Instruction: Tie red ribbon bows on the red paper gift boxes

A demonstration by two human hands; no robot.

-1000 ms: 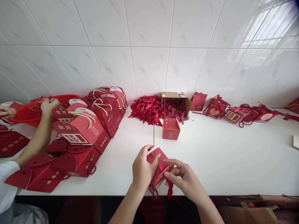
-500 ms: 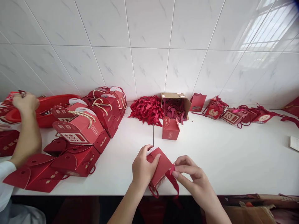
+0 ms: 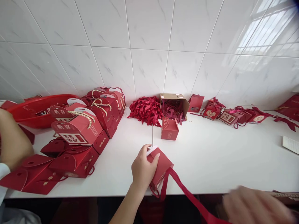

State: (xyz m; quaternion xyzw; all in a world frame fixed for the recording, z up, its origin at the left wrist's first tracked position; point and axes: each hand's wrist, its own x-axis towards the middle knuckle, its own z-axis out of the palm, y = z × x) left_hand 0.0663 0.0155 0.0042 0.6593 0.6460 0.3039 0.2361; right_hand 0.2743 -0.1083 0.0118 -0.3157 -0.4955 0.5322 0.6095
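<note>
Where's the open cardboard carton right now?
Head view, centre, against the tiled wall: the carton sits just right of the ribbon heap, behind a small red box.

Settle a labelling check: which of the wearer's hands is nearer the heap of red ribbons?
Left. The left hand, on a red box, is in front of the ribbon heap; the blurred right hand is farther off, to its right.

The box is small and red, with a white flap at its far end and a dark red cord at its near end, held tilted near the front edge of the bench. From its right corner the red ribbon stretches long rightward, a shorter tail hanging down
</note>
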